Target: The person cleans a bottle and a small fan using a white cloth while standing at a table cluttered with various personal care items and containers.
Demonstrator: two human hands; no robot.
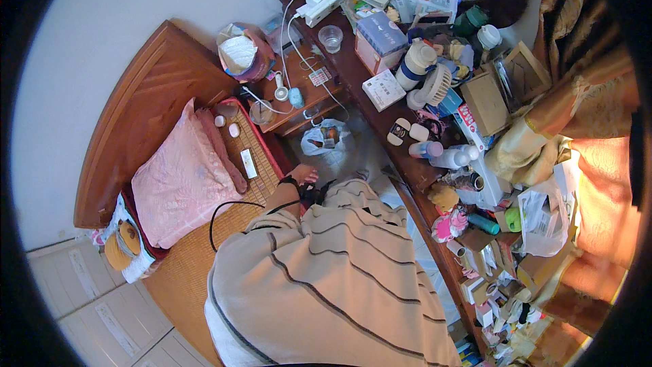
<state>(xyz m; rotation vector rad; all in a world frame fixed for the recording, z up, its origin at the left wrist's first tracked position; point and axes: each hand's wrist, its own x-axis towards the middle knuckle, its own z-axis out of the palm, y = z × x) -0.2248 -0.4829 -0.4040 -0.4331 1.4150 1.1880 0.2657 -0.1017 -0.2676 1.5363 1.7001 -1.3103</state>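
Note:
My left hand [304, 174] is beside the red-edged side of the bed, fingers slightly apart, with nothing visible in it. A black strap [289, 181] circles its wrist, and a dark device [310, 193] sits close by, partly against my striped beige shirt [346, 265]. A black cable [213, 224] loops out from near that arm over the woven bed mat [188, 244]. Just beyond the hand, a white plastic bag [311, 148] with things inside stands on the floor. My right hand is out of view.
A pink pillow [186, 178] leans by the wooden headboard [147, 127]. The nightstand [293, 69] holds a small handheld fan [280, 93] and cables. On the right, a long dark table [364, 86] carries bottles, boxes, a power strip [326, 7] and a plastic cup [330, 38].

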